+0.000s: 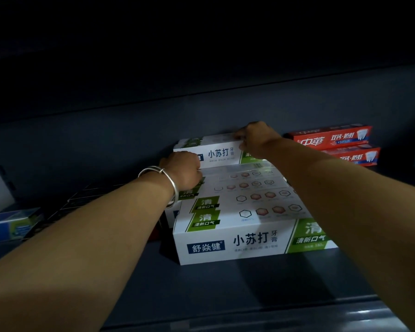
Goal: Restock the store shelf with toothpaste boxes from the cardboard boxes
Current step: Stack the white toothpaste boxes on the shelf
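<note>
STEP: seating top white toothpaste box (216, 149) on the white stack at the shelf (249, 283) back | HANDS: left hand (182, 171) grips its left end, right hand (254, 138) pinches its top right edge | ADVICE: keep it level — square the edges with the boxes beneath, clear of the red boxes (331, 138) — before releasing.

Toothpaste boxes (249, 207): white, green panels, hexagon pattern. Right of them, red boxes (331, 138). Shelf (249, 283): dark grey. Bracelet (163, 180): silver.
</note>
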`<state>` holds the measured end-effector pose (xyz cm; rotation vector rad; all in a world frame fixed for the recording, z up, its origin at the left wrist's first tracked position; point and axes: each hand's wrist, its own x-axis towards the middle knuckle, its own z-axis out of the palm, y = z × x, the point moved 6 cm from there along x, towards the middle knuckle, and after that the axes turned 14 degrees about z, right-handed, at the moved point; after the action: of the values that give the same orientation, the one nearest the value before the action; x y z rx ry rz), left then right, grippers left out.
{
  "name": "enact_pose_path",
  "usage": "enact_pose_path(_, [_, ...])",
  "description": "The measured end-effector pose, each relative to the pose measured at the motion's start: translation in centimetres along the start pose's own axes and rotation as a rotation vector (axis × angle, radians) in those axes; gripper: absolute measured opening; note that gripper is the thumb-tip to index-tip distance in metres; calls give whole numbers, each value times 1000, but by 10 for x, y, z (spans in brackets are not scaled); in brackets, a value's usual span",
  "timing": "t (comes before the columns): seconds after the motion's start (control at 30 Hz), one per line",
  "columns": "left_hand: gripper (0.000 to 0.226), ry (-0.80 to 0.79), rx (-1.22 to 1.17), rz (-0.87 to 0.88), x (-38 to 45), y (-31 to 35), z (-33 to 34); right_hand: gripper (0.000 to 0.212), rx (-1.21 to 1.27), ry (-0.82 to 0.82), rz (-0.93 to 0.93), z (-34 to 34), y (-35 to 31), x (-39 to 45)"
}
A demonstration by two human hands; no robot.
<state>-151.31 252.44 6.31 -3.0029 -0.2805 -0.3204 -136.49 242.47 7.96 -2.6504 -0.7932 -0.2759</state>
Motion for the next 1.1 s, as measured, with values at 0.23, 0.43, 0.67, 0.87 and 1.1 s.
enact_pose_path(0.23, [24, 4, -10, -2, 1, 0, 1, 36, 6, 11, 21, -4, 0, -1])
enact_pose_path(0.43, [23, 0, -14, -5, 4, 0, 4, 37, -2, 23, 26, -7, 2, 0])
enact_pose_path(0.67, [24, 4, -27, -7, 4, 3, 5, 33, 33, 31, 51, -8, 3, 1])
enact_pose_path(0.87, [24, 7, -29, -12, 5, 5, 4, 35, 33, 15, -3, -11, 2, -4])
enact_pose_path(1.1, [27, 4, -33, -11, 4, 8, 4, 33, 46, 19, 55, -10, 3, -4])
